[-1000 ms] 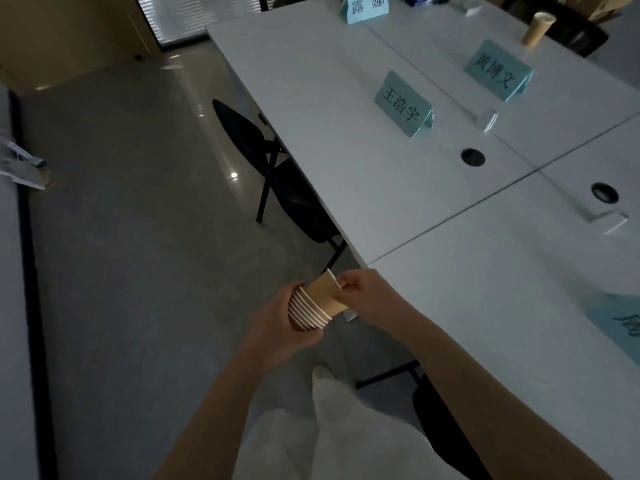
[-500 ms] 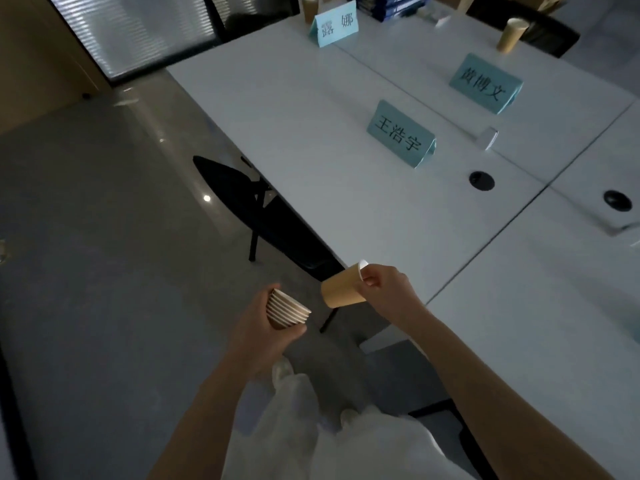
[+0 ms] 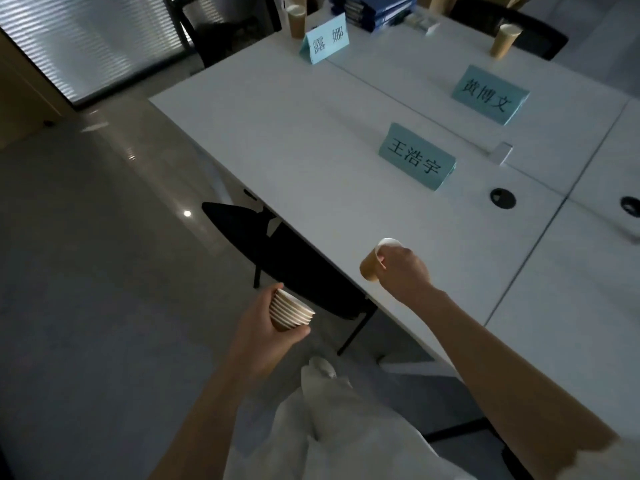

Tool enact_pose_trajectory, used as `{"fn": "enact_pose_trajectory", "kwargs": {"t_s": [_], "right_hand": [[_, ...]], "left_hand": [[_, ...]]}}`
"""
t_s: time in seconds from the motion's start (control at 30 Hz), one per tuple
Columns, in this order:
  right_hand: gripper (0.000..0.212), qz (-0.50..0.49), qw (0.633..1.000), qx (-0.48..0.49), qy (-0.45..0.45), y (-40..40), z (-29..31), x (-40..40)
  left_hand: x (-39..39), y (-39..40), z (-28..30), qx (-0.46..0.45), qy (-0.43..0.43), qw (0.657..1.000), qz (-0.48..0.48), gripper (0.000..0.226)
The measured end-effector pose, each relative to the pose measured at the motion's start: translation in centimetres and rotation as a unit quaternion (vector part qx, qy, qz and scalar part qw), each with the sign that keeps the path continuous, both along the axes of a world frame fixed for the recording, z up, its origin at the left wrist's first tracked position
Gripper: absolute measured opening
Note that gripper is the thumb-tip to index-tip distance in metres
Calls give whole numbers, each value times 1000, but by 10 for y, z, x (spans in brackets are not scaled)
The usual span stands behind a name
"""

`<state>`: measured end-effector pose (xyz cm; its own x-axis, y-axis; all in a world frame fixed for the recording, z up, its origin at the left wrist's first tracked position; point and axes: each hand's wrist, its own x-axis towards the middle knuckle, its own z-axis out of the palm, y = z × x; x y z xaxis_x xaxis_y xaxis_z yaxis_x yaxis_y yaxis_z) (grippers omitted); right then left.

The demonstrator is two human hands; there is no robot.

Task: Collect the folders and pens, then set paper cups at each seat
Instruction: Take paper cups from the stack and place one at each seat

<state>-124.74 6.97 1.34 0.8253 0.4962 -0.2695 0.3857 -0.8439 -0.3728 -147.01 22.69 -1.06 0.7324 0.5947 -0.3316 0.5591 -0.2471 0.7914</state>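
Note:
My right hand point(image 3: 403, 270) holds a single brown paper cup point(image 3: 371, 265) by its rim, tilted on its side, just over the near edge of the white table point(image 3: 294, 140). My left hand point(image 3: 266, 327) grips a nested stack of paper cups point(image 3: 290, 310) below the table edge, over the floor. Two brown paper cups stand at the far end: one point(image 3: 297, 21) behind the far name card point(image 3: 325, 39), another point(image 3: 504, 41) at the far right. A pile of blue folders point(image 3: 375, 8) lies at the far end of the table.
Two more teal name cards point(image 3: 415, 157) point(image 3: 490, 95) stand on the table. A black chair point(image 3: 277, 258) is pushed under the near edge, between my hands. Round cable holes point(image 3: 503, 198) sit near the table seams. Other black chairs point(image 3: 221, 32) stand at the far end.
My right hand has pulled one cup off the stack and carried it right and up to the table edge. My left hand keeps the remaining stack. The view has shifted toward the table.

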Motion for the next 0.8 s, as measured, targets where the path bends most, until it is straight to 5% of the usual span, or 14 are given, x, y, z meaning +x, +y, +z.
{"fn": "enact_pose_trajectory", "kwargs": {"t_s": [0.2, 0.4, 0.67, 0.8], "right_hand": [[21, -7, 995, -96, 3, 27, -27, 48], [17, 2, 996, -93, 15, 34, -44, 67], [21, 17, 999, -26, -22, 46, -24, 69], [18, 29, 994, 89, 55, 84, 4, 61]], "left_hand": [[26, 29, 2, 4, 3, 1000, -24, 82], [57, 57, 4, 3, 7, 999, -41, 80], [91, 81, 2, -15, 12, 999, -50, 83], [101, 93, 0, -34, 5, 999, -37, 94]]}}
